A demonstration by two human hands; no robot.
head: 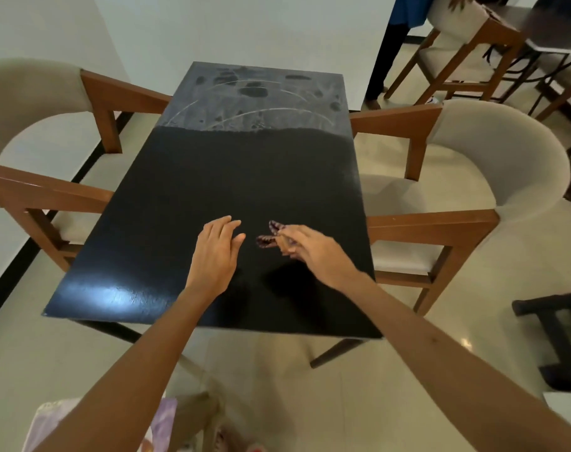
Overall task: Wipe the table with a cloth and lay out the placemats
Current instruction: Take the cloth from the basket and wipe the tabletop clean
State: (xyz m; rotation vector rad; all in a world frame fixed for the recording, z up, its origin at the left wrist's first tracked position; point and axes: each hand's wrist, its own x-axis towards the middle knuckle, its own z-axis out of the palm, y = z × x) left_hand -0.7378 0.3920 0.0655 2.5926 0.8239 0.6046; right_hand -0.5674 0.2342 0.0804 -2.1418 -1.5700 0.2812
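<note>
Black worktop, glossy near you, dusty grey and smeared at the far end, well beyond your fingers. Your left hand: fingers straight and close together, flat over the surface, holding nothing. Your right hand: fingers curled, gripping a small cloth, dark reddish with frayed ends jutting out just past your fingertips toward the left hand. Beige chairs with wooden arms, one to the left, one to the right of both hands.
</note>
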